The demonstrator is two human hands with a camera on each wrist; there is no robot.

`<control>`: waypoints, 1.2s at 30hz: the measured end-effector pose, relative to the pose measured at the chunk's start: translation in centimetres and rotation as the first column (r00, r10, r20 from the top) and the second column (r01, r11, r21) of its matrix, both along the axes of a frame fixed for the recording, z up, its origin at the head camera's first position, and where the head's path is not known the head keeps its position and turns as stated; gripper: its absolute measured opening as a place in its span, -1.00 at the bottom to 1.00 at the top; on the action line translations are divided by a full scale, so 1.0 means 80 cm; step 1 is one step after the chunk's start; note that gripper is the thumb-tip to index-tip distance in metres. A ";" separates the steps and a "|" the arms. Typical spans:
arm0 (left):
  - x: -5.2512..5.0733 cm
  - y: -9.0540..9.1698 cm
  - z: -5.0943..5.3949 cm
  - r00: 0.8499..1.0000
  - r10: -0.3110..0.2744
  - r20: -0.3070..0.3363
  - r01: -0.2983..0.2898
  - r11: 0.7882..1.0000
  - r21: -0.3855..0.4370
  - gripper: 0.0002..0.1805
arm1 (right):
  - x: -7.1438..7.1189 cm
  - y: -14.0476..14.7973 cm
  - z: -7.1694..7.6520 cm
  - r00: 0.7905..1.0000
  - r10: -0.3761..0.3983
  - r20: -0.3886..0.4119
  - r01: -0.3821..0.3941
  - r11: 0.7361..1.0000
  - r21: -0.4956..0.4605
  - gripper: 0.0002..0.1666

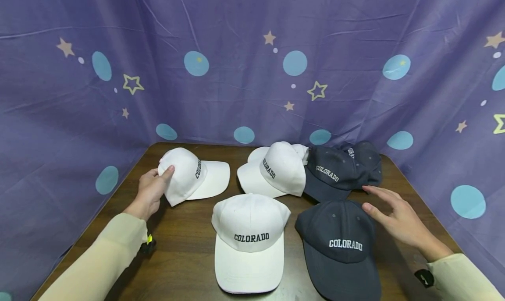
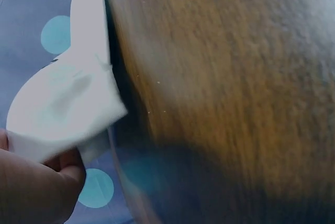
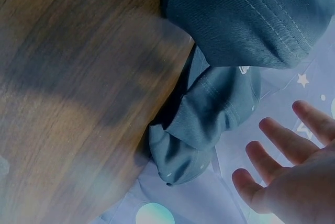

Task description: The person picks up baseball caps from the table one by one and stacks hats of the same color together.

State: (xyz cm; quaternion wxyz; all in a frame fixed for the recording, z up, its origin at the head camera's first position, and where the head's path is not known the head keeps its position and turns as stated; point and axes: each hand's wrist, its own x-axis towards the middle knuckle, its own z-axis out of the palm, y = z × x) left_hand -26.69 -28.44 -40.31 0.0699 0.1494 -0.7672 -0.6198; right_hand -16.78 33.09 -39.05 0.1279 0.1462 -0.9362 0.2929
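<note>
My left hand (image 1: 151, 189) pinches the back edge of a white cap (image 1: 183, 174) at the table's left side, its brim pointing right. In the left wrist view, the thumb and fingers of that hand (image 2: 42, 187) grip the rim of the white cap (image 2: 63, 103). My right hand (image 1: 398, 217) hovers with fingers spread just right of the front dark cap (image 1: 343, 235). The right wrist view has this hand (image 3: 293, 166) apart from the dark caps (image 3: 251, 20), holding nothing.
A white cap (image 1: 250, 244) lies front centre, brim toward me. Behind it are overlapping white caps (image 1: 282, 169), with overlapping dark caps (image 1: 335, 169) beside them at the back right. The wooden table (image 1: 177, 244) meets a purple patterned curtain (image 1: 244, 73).
</note>
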 end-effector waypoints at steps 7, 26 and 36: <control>-0.001 0.007 0.009 0.993 0.096 -0.067 -0.093 0.994 0.055 -0.48 | 0.000 0.000 -0.001 1.000 -0.002 0.002 0.002 1.000 -0.004 -0.39; -0.001 0.035 0.039 0.871 0.192 -0.452 -0.131 0.978 0.164 -0.83 | 0.002 -0.001 -0.001 1.000 -0.017 -0.001 0.017 1.000 0.004 -0.40; 0.008 0.047 0.065 0.806 0.187 -0.561 -0.084 0.975 0.204 -0.85 | 0.002 -0.002 0.003 0.999 -0.012 -0.030 0.012 1.000 0.005 -0.42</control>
